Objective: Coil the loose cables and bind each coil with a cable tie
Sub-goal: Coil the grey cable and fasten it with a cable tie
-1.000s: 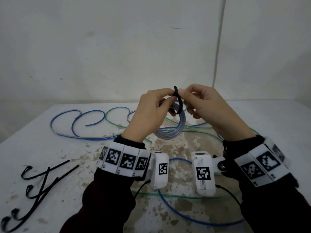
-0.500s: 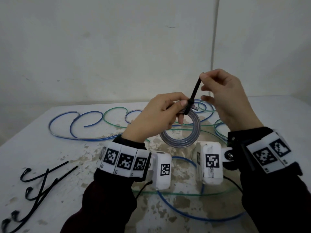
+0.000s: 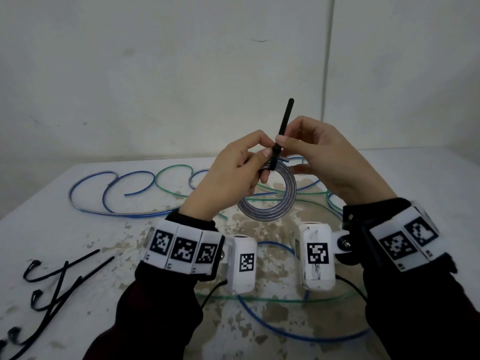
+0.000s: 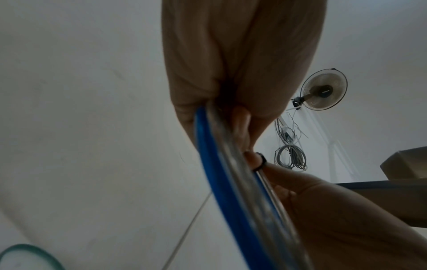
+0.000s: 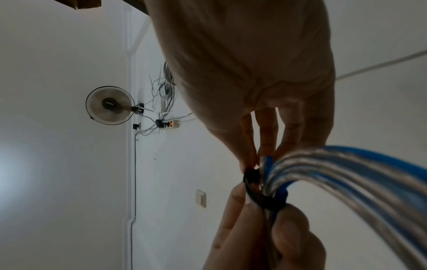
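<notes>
While both hands (image 3: 233, 175) pinch, tie (image 3: 284, 120) circling coil (image 3: 270, 206)

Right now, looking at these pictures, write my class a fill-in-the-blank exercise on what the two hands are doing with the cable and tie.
1. The left hand holds a coil of cable that is clear and ____ in colour.
2. The cable tie wrapped round the coil is ____ in colour.
3. The tie's free tail points ____, past the right hand.
4. Spare cable ties lie on the table to the person's ____.

Missing words: blue; black; up; left
</notes>
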The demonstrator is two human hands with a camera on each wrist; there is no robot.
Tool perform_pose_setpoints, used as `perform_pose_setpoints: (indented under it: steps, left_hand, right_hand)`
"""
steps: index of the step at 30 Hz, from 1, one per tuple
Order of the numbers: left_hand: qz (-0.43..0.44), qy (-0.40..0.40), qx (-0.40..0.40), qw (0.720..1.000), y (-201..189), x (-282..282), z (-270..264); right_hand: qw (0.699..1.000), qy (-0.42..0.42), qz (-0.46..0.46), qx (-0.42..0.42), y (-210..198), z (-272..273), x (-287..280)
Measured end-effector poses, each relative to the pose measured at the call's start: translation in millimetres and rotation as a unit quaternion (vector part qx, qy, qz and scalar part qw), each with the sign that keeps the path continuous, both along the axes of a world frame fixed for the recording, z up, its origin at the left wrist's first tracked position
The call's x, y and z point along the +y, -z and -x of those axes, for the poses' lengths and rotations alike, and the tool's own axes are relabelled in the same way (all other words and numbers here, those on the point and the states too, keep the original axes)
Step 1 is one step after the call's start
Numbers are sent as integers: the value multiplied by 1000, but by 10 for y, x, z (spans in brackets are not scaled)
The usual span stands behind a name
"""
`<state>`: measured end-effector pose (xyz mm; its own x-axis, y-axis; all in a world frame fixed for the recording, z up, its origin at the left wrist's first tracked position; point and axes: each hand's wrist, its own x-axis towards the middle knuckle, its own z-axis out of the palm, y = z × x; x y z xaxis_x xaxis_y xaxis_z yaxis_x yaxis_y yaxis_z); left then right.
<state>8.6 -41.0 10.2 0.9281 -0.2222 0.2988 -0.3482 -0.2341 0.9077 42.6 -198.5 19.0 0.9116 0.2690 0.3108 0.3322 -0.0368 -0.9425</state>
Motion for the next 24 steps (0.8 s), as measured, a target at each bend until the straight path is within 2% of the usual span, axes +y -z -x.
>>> perform_pose_setpoints:
  steps: [6, 10, 13, 16, 21, 24]
  left_hand:
    - [-39, 9, -9, 999, -34, 19, 44]
    - [-58, 12, -25, 998, -71, 19, 71]
    - [-30, -34, -25, 999, -68, -37, 63]
    - [6, -91, -35, 995, -29, -106, 42]
    - [-33, -88, -65, 993, 3, -130, 27]
    - [-83, -103, -99, 986, 3, -137, 47]
  right_hand:
    - [999, 26, -4, -35, 17, 19, 54]
    - [995, 73, -1, -66, 21, 20, 89]
    - [992, 97, -3, -86, 14, 17, 116]
    - [994, 75, 2, -82, -8, 26, 104]
    - [992, 87, 4, -93, -1, 15, 67]
    - [990, 97, 22, -97, 27, 2, 82]
